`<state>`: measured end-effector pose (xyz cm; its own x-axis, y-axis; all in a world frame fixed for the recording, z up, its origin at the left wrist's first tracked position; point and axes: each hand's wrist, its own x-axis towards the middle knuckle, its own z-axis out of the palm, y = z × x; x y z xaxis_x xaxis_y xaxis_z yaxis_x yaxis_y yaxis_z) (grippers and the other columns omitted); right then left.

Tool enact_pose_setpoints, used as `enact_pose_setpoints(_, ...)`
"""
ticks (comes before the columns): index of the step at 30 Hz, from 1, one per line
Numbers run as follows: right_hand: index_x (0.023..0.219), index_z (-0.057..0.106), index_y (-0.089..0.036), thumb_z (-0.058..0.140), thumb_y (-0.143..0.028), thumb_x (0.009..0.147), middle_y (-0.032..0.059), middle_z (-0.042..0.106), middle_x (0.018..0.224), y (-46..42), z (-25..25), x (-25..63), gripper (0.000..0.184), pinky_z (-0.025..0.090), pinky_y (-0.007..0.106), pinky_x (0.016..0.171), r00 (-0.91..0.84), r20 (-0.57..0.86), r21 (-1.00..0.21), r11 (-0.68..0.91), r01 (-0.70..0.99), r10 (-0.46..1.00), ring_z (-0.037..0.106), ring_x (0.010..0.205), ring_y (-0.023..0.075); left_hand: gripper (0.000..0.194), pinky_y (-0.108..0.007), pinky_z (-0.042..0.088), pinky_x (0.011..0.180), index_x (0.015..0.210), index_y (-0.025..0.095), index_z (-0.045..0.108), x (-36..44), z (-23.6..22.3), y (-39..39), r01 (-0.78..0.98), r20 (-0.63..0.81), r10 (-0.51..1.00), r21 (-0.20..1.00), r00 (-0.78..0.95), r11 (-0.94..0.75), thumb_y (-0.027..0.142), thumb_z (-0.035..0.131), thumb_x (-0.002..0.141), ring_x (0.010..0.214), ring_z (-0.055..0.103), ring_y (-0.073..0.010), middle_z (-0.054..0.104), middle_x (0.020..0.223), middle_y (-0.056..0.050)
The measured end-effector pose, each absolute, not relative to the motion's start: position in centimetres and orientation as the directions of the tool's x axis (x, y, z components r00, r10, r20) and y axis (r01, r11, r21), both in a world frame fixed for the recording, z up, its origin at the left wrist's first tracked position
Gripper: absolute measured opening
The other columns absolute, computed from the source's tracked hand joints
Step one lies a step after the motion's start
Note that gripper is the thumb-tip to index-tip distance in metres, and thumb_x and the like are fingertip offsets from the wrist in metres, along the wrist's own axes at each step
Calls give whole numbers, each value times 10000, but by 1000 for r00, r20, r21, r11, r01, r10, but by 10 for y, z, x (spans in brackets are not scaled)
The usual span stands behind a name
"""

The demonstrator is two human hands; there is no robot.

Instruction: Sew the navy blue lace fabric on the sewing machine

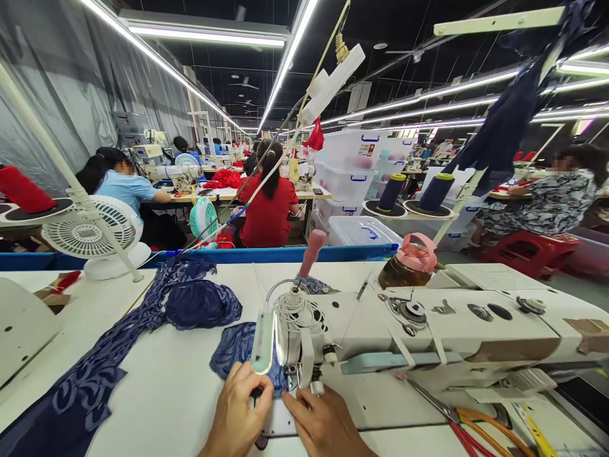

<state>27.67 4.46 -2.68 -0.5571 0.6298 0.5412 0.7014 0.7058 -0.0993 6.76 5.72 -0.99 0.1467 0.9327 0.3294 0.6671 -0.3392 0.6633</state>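
Observation:
A piece of navy lace fabric [233, 349] lies under the needle end of a white sewing machine [352, 324]. My left hand [240, 409] is closed in a pinch at the near edge of this fabric, just below a lit lamp [263, 343]. My right hand [328, 419] has its fingertips together on the fabric edge beside the presser foot [292, 377]; part of its fingers is hidden behind the machine head. More navy lace pieces [202, 304] are heaped to the left, trailing down a long strip [90, 381].
Orange-handled scissors [476, 422] and a yellow tape measure [537, 431] lie at right. A pink-lidded jug [413, 257] stands behind the machine. Navy thread cones [435, 193] sit on a stand, a white fan [95, 231] at left. Co-workers sit beyond, near plastic bins [345, 184].

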Motion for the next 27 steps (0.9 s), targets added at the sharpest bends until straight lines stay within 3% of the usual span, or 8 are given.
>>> enact_pose_setpoints(6,1095,613,-215,572,-82,707,-12,627,769,48,-32,273,412,383,280,625,-526,643,-66,725,685,556,545,645,155,190,-321,493,744,656,226,653,82,-18,71,717,268,950,629,162,-300,197,573,826,823,633,-219,658,769,-23)
enact_pose_setpoints(14,1042,574,-220,571,-127,733,-17,624,750,54,-50,269,322,368,306,642,-484,707,-42,713,700,516,538,619,158,159,-294,505,697,669,225,655,84,-46,70,728,306,941,611,143,-310,184,572,799,818,639,-209,679,850,-35)
enact_pose_setpoints(23,1115,606,-195,609,-115,718,-15,680,823,49,-38,272,405,390,299,665,-506,668,-62,719,692,546,593,717,165,135,-429,488,923,787,248,702,80,-65,70,760,281,945,574,167,-305,280,597,865,1057,625,-268,706,1072,-47)
enact_pose_setpoints(27,1114,623,-204,592,-98,722,-8,665,764,47,-40,272,407,429,299,699,-469,664,-95,689,719,582,609,719,186,131,-450,498,925,792,234,675,80,-65,68,774,300,939,550,168,-314,278,593,884,1060,630,-272,711,1082,-57)
